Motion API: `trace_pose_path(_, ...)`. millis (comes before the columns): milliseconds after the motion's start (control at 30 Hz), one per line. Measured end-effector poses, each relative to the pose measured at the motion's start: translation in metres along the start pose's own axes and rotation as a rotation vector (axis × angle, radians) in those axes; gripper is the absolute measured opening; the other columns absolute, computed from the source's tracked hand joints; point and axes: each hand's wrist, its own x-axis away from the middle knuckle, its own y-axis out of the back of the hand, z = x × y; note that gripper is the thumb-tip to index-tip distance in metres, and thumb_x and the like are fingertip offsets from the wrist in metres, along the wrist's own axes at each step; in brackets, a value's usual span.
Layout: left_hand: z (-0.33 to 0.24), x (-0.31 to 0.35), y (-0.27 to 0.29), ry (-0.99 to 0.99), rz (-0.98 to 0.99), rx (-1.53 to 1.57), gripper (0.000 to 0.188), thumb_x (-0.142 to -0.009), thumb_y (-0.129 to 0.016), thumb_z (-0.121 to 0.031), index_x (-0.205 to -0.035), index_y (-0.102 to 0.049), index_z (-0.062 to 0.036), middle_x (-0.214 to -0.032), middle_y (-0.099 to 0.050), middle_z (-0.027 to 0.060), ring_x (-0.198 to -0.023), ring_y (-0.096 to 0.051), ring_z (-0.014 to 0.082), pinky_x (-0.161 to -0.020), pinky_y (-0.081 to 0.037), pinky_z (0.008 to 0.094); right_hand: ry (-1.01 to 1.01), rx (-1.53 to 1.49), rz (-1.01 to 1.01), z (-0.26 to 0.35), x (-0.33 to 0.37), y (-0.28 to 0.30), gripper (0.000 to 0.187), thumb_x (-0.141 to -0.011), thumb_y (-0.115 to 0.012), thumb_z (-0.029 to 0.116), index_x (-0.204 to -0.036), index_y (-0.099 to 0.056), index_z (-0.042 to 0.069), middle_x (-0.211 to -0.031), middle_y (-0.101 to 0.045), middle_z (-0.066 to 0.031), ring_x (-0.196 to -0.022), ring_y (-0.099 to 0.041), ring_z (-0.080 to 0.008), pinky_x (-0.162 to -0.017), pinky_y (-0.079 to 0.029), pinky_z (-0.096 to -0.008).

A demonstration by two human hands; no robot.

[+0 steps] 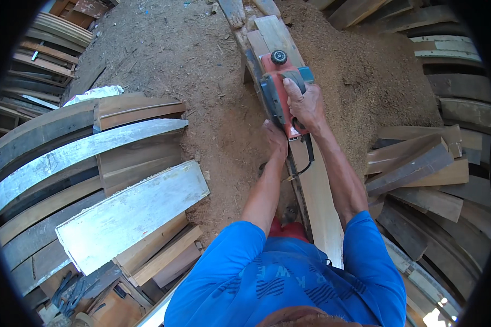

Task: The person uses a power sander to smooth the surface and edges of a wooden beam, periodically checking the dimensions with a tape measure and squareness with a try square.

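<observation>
I see a red electric planer (281, 90) standing on a long pale plank (316, 185), a little above the middle of the picture, toward 12 o'clock. The plank runs from 12 o'clock down toward 6 o'clock, where it passes under my blue shirt (289, 278).

My right hand (305, 103) lies on the planer's handle, its grip closed around it. My left hand (275, 139) is just beside the planer's rear end, at its 7 o'clock side, and presses on the plank's edge; I cannot tell whether its fingers are curled or flat. A black cable (309, 158) hangs from the back of the planer and crosses the plank.

Around the plank the ground is covered by sawdust (202, 60), with a big heap (365, 65) at 1 o'clock. At 9 o'clock there is a stack of long boards (82, 158), some grey and some whitish, and one wide white-painted board (131, 212) lies on top, toward 8 o'clock. At 3 o'clock more dark boards (420, 169) are piled, well apart from the planer.
</observation>
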Motion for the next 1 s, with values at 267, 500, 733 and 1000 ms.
trace_pose_path(267, -0.021, 0.021, 0.001, 0.021, -0.14, -0.272, 0.072, -0.106, -0.02, -0.052, -0.145, -0.044, 0.0049, -0.147, -0.045, 0.0322, -0.139, -0.04, 0.0468, -0.115, -0.032, 0.047, 0.083, 0.018, -0.048, 0.013, -0.056, -0.018, 0.062, -0.094, -0.061, 0.06, -0.07, -0.066, 0.003, -0.057, -0.059, -0.0041, -0.052, -0.059, -0.0147, -0.051, -0.047, -0.0337)
trace_pose_path(500, -0.024, 0.018, 0.006, 0.029, -0.165, -0.362, 0.076, -0.106, -0.018, -0.053, -0.143, -0.046, 0.0064, -0.145, -0.046, 0.0329, -0.138, -0.041, 0.047, -0.115, -0.033, 0.0479, 0.025, 0.016, -0.017, 0.039, -0.117, -0.034, 0.057, -0.095, -0.061, 0.057, -0.074, -0.067, 0.004, -0.06, -0.061, -0.0042, -0.053, -0.058, -0.0144, -0.052, -0.047, -0.0337)
trace_pose_path(733, -0.024, 0.016, 0.004, 0.098, -0.084, -0.369, 0.074, -0.106, -0.019, -0.052, -0.145, -0.046, 0.0047, -0.146, -0.048, 0.0297, -0.138, -0.042, 0.0442, -0.116, -0.033, 0.0455, 0.113, 0.149, -0.087, 0.065, -0.183, -0.043, 0.064, -0.093, -0.054, 0.065, -0.078, -0.071, 0.005, -0.063, -0.065, -0.0058, -0.058, -0.064, -0.0162, -0.058, -0.05, -0.0343)
trace_pose_path(1000, -0.022, 0.013, 0.004, 0.103, -0.075, -0.444, 0.075, -0.106, -0.018, -0.053, -0.143, -0.048, 0.0046, -0.144, -0.049, 0.0298, -0.136, -0.044, 0.0451, -0.115, -0.034, 0.047, 0.073, -0.139, -0.019, 0.054, -0.185, -0.009, 0.042, -0.1, -0.055, 0.047, -0.11, -0.069, 0.008, -0.066, -0.062, -0.0045, -0.056, -0.061, -0.0148, -0.052, -0.047, -0.0332)
